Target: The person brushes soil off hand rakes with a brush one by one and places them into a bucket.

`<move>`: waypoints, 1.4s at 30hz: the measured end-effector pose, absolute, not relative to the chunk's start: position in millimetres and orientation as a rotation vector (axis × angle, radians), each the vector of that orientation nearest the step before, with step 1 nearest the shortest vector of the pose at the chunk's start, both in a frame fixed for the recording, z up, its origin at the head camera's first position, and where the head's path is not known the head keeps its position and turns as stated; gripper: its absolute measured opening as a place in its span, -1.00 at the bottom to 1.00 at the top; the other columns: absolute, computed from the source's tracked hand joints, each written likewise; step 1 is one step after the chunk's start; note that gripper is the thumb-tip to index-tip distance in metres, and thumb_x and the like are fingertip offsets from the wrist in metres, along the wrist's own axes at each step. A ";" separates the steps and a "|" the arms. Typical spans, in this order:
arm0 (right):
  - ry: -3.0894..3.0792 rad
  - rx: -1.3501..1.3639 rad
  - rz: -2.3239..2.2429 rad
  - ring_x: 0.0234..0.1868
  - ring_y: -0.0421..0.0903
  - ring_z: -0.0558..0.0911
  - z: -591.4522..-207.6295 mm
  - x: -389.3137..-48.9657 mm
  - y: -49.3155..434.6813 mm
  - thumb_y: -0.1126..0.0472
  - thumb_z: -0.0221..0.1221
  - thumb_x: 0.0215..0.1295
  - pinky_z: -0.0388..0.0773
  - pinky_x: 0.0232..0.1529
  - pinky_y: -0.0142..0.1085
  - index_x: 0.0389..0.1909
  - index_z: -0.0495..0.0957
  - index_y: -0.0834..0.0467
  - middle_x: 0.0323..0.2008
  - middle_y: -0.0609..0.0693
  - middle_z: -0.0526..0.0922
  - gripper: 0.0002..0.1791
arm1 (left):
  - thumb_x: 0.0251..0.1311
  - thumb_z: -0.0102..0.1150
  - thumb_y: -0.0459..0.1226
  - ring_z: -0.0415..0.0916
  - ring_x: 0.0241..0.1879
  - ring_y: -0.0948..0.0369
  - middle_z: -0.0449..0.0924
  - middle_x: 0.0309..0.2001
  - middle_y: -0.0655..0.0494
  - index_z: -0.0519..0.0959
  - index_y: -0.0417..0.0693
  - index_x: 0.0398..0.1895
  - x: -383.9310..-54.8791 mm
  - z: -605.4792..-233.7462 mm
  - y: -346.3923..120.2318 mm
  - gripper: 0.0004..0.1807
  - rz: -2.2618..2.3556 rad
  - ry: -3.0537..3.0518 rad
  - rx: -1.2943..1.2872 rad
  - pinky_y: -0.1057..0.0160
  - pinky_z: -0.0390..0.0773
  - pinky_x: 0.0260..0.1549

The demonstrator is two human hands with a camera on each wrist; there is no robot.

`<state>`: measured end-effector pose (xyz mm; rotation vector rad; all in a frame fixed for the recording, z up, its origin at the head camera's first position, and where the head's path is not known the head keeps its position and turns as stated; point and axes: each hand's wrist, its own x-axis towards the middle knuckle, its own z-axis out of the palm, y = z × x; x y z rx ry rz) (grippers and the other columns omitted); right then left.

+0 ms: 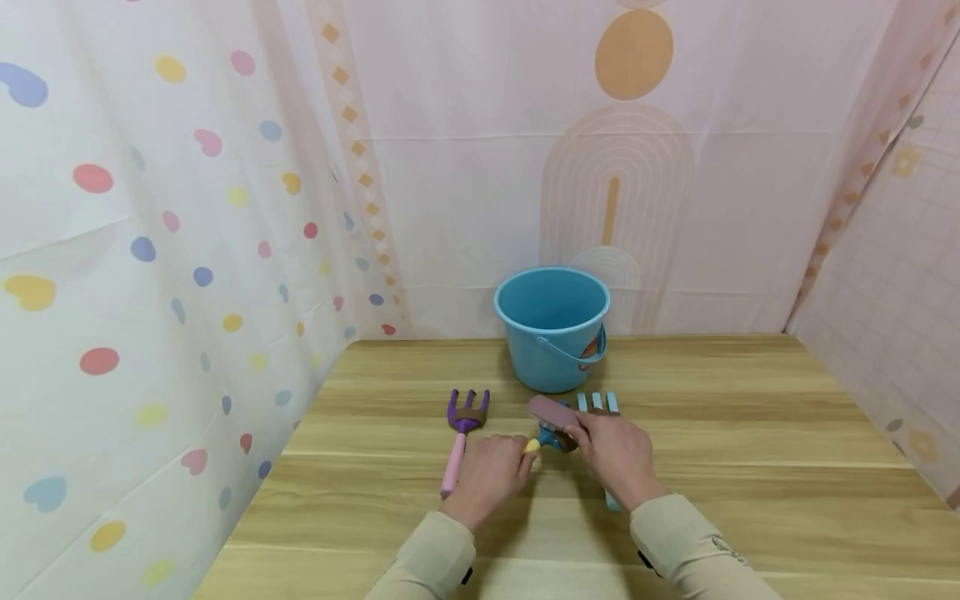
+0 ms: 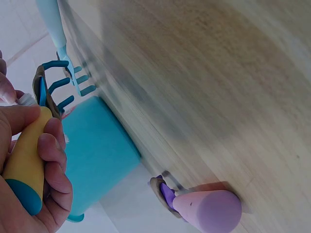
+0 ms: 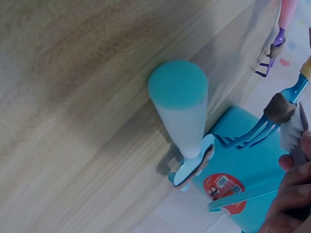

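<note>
My left hand (image 1: 491,471) grips the yellow handle of a blue garden hand fork (image 2: 30,145), whose head carries a brown, mud-like patch (image 3: 280,108). In my right hand (image 1: 622,458) is a scrubbing brush (image 1: 553,412) with a mauve back and white bristles (image 3: 291,133). The bristles lie against or very close to the fork's head beside the brown patch; exact contact is hard to tell. Both hands are above the wooden table, in front of the blue bucket (image 1: 555,367). The right wrist view shows only part of the right hand's fingers.
Left of my left hand lies a purple hand fork (image 1: 454,465) with a pink handle and brown on its head. A light-blue fork (image 1: 612,502), also browned, lies partly under my right hand. Patterned curtains (image 1: 465,208) surround the wooden table (image 1: 360,500).
</note>
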<state>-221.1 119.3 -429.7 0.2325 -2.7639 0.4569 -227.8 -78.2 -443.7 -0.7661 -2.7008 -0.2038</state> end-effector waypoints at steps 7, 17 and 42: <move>-2.746 0.201 0.495 -0.43 0.08 0.68 -431.4 -221.8 125.7 -0.03 0.24 0.35 0.51 -0.55 -0.08 0.02 0.70 0.06 -0.27 0.06 0.75 -0.66 | 0.30 0.22 -0.12 0.27 -0.70 0.32 0.30 -0.70 0.27 0.34 0.09 -0.64 -226.7 -446.1 -75.7 -0.62 -0.203 -2.670 -0.760 0.28 0.26 -0.72; -2.658 0.142 0.610 -0.68 -0.10 0.47 -429.0 -223.6 136.9 0.00 0.21 0.39 0.30 -0.73 -0.23 0.06 0.67 0.10 -0.55 0.01 0.65 -0.65 | 0.30 0.22 -0.17 0.24 -0.69 0.33 0.30 -0.69 0.26 0.37 0.06 -0.63 -228.7 -443.0 -80.3 -0.65 -0.301 -2.701 -0.756 0.32 0.27 -0.68; -2.712 0.187 0.441 -0.49 0.10 0.66 -441.2 -221.2 127.0 -0.07 0.24 0.34 0.48 -0.62 -0.08 0.02 0.70 0.07 -0.35 0.11 0.73 -0.62 | 0.31 0.20 -0.14 0.23 -0.71 0.33 0.26 -0.71 0.26 0.35 0.08 -0.64 -225.7 -445.1 -69.9 -0.62 -0.211 -2.699 -0.740 0.30 0.24 -0.74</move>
